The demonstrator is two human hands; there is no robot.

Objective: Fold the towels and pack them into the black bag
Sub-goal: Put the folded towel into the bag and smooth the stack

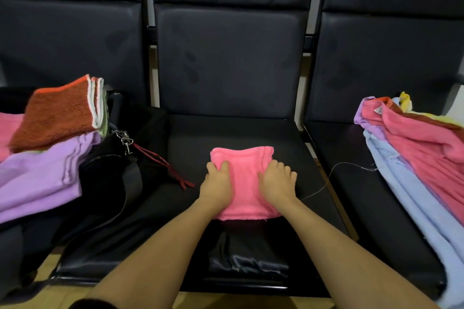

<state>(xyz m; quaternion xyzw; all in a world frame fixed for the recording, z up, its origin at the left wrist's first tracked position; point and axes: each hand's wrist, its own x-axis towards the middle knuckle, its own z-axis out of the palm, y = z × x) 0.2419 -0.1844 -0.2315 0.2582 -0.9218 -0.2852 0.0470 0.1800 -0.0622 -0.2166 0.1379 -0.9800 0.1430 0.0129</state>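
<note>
My left hand [216,186] and right hand [278,184] lie flat, palms down, on the pink towel [244,184], one on each side of it, fingers spread a little and gripping nothing. The towel sits folded into a small thick pad in the middle of the centre chair seat [226,133], its near edge close to the front of the seat. I judge it light, soft and limp: the terry pile should give friction against skin, yet the layers will slide apart if lifted by one corner. I'd take it from both sides, thumbs on top and fingers beneath, pinching all layers. The black bag [118,165] slumps just left, with folded purple and orange towels [50,145] stacked there. Unfolded towels [414,148] lie heaped on the right seat.
</note>
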